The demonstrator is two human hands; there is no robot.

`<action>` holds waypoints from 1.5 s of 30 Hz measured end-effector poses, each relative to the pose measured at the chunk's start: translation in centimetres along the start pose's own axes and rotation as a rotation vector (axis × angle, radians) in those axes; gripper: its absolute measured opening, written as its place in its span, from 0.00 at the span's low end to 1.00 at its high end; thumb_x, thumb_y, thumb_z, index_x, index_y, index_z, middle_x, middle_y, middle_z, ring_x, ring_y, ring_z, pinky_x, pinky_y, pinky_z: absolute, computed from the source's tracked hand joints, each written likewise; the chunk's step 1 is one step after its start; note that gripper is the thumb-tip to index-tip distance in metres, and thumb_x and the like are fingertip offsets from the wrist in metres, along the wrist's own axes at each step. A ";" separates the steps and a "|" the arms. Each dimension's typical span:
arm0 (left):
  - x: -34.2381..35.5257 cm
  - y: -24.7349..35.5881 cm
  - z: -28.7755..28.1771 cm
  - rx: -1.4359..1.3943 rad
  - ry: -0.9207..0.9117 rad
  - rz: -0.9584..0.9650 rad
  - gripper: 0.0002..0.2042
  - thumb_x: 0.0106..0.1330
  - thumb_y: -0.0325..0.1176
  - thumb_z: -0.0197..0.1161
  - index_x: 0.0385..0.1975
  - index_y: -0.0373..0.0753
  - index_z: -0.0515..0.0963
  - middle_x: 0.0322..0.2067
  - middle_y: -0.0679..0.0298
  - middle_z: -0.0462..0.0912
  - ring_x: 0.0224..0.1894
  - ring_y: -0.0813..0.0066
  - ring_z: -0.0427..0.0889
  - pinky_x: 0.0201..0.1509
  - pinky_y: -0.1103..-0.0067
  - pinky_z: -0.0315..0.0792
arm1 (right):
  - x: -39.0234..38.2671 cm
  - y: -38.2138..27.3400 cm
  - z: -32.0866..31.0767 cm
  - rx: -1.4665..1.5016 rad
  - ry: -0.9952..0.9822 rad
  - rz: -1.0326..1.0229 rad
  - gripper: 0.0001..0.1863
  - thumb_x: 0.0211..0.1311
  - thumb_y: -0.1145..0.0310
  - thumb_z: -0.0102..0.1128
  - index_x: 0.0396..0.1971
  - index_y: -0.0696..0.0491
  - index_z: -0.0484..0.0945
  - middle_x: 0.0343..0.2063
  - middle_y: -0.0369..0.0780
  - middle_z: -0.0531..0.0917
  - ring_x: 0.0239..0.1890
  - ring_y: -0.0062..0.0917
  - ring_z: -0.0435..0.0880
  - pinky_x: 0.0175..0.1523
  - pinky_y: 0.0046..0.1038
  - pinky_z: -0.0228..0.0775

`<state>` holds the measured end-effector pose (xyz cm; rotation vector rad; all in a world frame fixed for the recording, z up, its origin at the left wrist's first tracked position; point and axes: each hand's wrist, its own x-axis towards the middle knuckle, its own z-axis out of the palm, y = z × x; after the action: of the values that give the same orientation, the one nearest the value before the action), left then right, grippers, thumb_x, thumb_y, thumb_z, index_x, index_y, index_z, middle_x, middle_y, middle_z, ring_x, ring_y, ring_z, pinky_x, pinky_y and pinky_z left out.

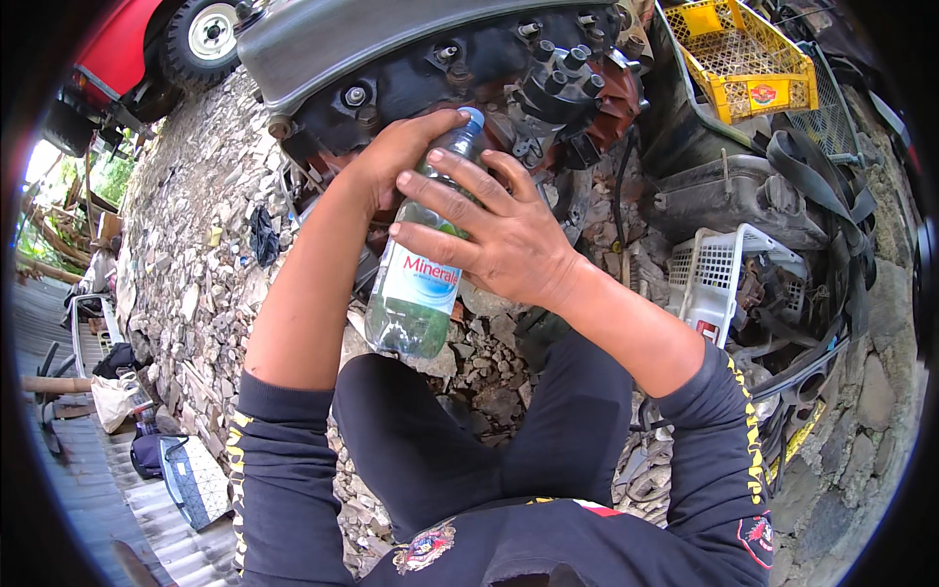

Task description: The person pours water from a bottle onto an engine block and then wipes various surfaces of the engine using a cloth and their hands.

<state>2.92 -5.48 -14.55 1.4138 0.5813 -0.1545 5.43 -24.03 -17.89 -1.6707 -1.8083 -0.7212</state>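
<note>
A clear plastic bottle point(409, 311) with a white-and-blue label and a blue cap point(474, 118) is tilted in front of me above my knees, its cap end toward the engine. Across the bottle's upper half lie the fingers of my right hand point(514, 235), closed round it. My left hand point(391, 161) grips the neck end from the left, its thumb reaching to the cap; its other fingers are mostly hidden behind the bottle. Just beyond both hands stands a dark engine point(391, 64) with a grey cover and spark plugs along its side.
Gravel and broken stone point(196, 254) cover the ground. To the right are a yellow crate point(743, 64), a dark metal tank point(729, 201), a white plastic basket point(719, 279) of parts and black straps point(831, 186). A red vehicle's wheel point(207, 34) shows at far left.
</note>
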 end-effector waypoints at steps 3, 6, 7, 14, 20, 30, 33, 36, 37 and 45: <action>0.0 -0.2 -0.6 -0.044 -0.036 -0.009 0.20 0.63 0.51 0.58 0.40 0.39 0.78 0.31 0.62 0.82 0.29 0.75 0.81 0.35 0.78 0.77 | 0.6 0.2 0.9 -0.029 -0.006 -0.033 0.22 0.49 0.64 0.61 0.47 0.37 0.74 0.57 0.31 0.74 0.60 0.29 0.70 0.62 0.40 0.56; -1.3 -0.4 -1.3 0.015 0.092 0.063 0.26 0.66 0.57 0.53 0.42 0.36 0.79 0.36 0.59 0.83 0.33 0.74 0.82 0.38 0.78 0.77 | 1.7 1.3 0.6 0.035 0.067 0.039 0.23 0.47 0.65 0.63 0.47 0.44 0.74 0.51 0.35 0.77 0.56 0.32 0.74 0.59 0.40 0.61; -2.5 -0.4 -1.2 0.045 0.145 0.098 0.28 0.66 0.58 0.52 0.43 0.35 0.79 0.38 0.59 0.83 0.35 0.73 0.82 0.39 0.78 0.77 | 1.9 1.9 0.6 0.061 0.091 0.087 0.24 0.47 0.65 0.63 0.48 0.45 0.73 0.50 0.36 0.77 0.55 0.32 0.74 0.58 0.41 0.61; -5.6 -6.4 -2.3 -0.296 0.262 0.402 0.23 0.73 0.49 0.46 0.48 0.33 0.74 0.41 0.57 0.81 0.39 0.73 0.80 0.40 0.79 0.74 | 5.2 5.6 -3.5 0.451 0.032 0.512 0.20 0.49 0.71 0.69 0.45 0.53 0.79 0.43 0.41 0.83 0.43 0.32 0.83 0.52 0.32 0.73; -4.2 -12.4 -3.6 -0.544 0.212 0.524 0.22 0.74 0.47 0.44 0.49 0.33 0.73 0.36 0.63 0.79 0.34 0.77 0.76 0.38 0.81 0.72 | 9.2 5.8 -4.3 0.397 0.129 0.459 0.31 0.47 0.71 0.68 0.52 0.62 0.67 0.47 0.44 0.78 0.50 0.29 0.77 0.58 0.30 0.67; -3.9 -12.9 -4.7 -0.595 0.168 0.501 0.24 0.74 0.50 0.42 0.51 0.35 0.72 0.34 0.65 0.79 0.32 0.78 0.75 0.38 0.80 0.71 | 10.3 5.5 -3.4 0.098 0.050 0.238 0.33 0.45 0.66 0.64 0.53 0.61 0.67 0.45 0.49 0.79 0.49 0.35 0.79 0.56 0.31 0.68; -3.5 -12.3 -4.2 -0.607 0.144 0.504 0.24 0.74 0.51 0.41 0.51 0.36 0.72 0.33 0.66 0.79 0.32 0.78 0.75 0.39 0.79 0.70 | 12.0 5.8 -7.5 0.680 -0.132 0.456 0.33 0.45 0.66 0.64 0.53 0.62 0.67 0.44 0.50 0.80 0.48 0.36 0.79 0.56 0.31 0.68; -3.5 -12.6 -4.3 -0.603 0.162 0.497 0.24 0.74 0.51 0.41 0.50 0.36 0.73 0.33 0.66 0.79 0.32 0.78 0.74 0.39 0.78 0.70 | 11.7 4.7 -6.3 0.475 -0.092 0.492 0.33 0.44 0.66 0.64 0.53 0.61 0.67 0.44 0.50 0.80 0.48 0.36 0.79 0.56 0.32 0.68; -3.6 -12.8 -4.5 -0.600 0.177 0.492 0.24 0.74 0.51 0.41 0.50 0.36 0.73 0.33 0.66 0.79 0.32 0.77 0.74 0.38 0.78 0.70 | 11.5 4.3 -5.7 0.352 -0.057 0.476 0.33 0.45 0.66 0.64 0.53 0.61 0.67 0.44 0.50 0.80 0.49 0.36 0.79 0.56 0.32 0.68; -3.7 -12.7 -4.6 -0.632 0.136 0.489 0.24 0.74 0.50 0.41 0.50 0.35 0.72 0.32 0.65 0.79 0.32 0.75 0.75 0.40 0.79 0.69 | 10.7 6.1 -4.2 0.111 0.080 0.476 0.31 0.49 0.68 0.65 0.54 0.62 0.66 0.46 0.48 0.79 0.50 0.34 0.78 0.57 0.32 0.68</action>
<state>-7.11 -4.16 -24.27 0.9109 0.3332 0.4835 11.06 -19.22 -7.25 -1.8683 -1.2942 -0.4604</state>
